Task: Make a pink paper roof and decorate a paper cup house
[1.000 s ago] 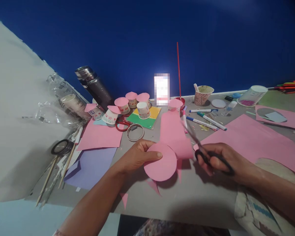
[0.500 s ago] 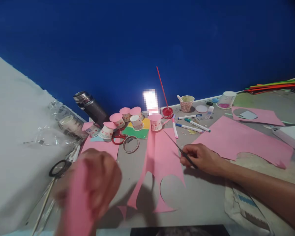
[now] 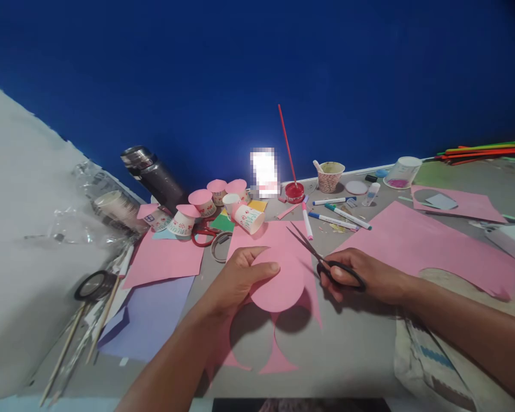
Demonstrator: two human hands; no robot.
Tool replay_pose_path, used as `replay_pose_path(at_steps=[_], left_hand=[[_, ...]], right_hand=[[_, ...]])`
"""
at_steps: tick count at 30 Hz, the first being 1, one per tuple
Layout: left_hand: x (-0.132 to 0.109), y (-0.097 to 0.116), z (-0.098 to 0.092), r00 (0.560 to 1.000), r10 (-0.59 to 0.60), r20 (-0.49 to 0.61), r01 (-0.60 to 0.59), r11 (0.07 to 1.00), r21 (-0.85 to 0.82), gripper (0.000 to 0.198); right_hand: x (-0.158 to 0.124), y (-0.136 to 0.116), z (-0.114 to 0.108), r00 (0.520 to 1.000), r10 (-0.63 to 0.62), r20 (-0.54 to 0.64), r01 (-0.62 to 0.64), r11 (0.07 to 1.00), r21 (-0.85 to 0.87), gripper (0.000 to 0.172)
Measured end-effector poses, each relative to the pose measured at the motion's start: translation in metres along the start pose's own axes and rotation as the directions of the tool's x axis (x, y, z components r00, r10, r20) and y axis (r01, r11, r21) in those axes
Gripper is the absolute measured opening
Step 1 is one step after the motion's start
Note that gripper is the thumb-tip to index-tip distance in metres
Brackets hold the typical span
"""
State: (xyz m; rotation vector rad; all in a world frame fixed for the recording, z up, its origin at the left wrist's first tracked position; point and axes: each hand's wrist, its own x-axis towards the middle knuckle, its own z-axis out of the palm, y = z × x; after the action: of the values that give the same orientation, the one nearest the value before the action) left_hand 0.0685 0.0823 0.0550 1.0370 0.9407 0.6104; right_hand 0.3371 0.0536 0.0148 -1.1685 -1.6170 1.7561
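Between the thumb and fingers of my left hand [image 3: 242,277] is a pink paper circle [image 3: 281,289], held above a cut pink sheet [image 3: 285,232] with round gaps in its near edge. My right hand [image 3: 356,274] grips black-handled scissors [image 3: 311,246], their blades slightly apart and pointing toward the back left. Just beyond the circle, a decorated paper cup [image 3: 248,217] lies tilted on its side. Several cups with pink paper tops, one of them a capped cup [image 3: 201,201], stand behind on the left.
A dark flask [image 3: 161,180] and red-handled scissors [image 3: 205,234] are at the left, with black tape [image 3: 95,285] nearer me. Markers [image 3: 339,218], a glue bottle [image 3: 371,194] and a red paint pot [image 3: 294,193] lie farther back. Another pink sheet [image 3: 429,243] spreads at the right.
My left hand has moved from the near left to the middle, bringing the pink circle over the sheet. The scissors' blades have parted. The cup on the sheet has tipped over and lost its pink top.
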Motion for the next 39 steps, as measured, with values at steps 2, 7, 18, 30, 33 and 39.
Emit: replay_pose_path(at_steps=[2,7,18,30,33,39], left_hand=[[-0.001,-0.001,0.0,1.0,-0.009,0.013,0.009,1.0,-0.01,0.033],[0.0,0.0,-0.004,0.994,-0.028,0.105,0.025,0.999,0.031,0.03],[-0.001,-0.006,-0.009,0.99,-0.076,0.122,0.073,0.997,0.024,0.022],[0.0,-0.003,-0.008,0.98,-0.102,0.168,0.089,0.993,0.08,0.026],[-0.001,-0.001,-0.007,0.98,-0.101,0.169,0.086,0.992,0.094,0.024],[-0.001,-0.001,-0.008,0.982,-0.11,0.151,0.094,0.99,0.107,0.024]], right_hand=[[0.001,0.003,0.001,0.998,0.025,0.057,-0.026,1.0,0.004,0.061],[-0.001,0.009,0.0,0.98,0.006,0.197,-0.006,1.0,-0.002,0.071],[-0.003,0.013,0.0,0.97,0.023,0.243,-0.034,0.998,0.044,0.065],[-0.004,0.015,0.001,0.968,0.05,0.244,-0.059,0.998,0.029,0.065],[-0.005,0.016,0.001,0.969,0.049,0.243,-0.055,0.998,0.02,0.067],[-0.005,0.012,0.001,0.969,0.069,0.239,-0.071,0.997,-0.001,0.068]])
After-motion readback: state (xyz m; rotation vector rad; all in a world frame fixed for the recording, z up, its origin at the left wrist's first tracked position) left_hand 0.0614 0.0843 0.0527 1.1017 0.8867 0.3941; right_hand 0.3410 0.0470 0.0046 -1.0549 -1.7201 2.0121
